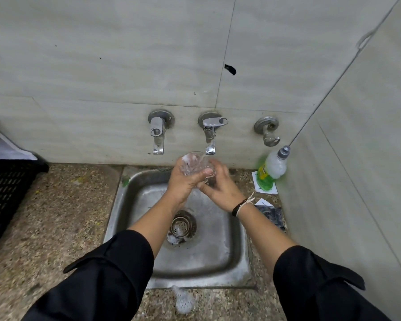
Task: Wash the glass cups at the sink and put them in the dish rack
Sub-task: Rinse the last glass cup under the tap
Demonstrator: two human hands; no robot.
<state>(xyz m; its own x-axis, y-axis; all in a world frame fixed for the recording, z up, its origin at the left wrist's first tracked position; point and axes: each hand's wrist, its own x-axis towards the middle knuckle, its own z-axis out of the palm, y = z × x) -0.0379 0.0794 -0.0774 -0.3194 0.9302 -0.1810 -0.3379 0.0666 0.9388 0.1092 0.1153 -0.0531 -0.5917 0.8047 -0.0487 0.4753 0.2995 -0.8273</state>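
Rinsing a glass cup (pixel 191 163) under the tap (pixel 210 140)
Wet, slippery, breakable: left hand (pixel 183 184) fingers curl round its wall, right hand (pixel 220 186) cups beneath

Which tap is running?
The middle tap: water streams from its spout into the glass cup held beneath. The left tap looks dry.

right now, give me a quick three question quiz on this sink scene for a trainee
1. True or false: water from the middle tap is running into the glass cup.
2. Which hands hold the cup? A) left hand only B) right hand only C) both
3. Fill in: the green dish soap bottle stands to the ____ of the sink.

Key: 1 true; 2 C; 3 right
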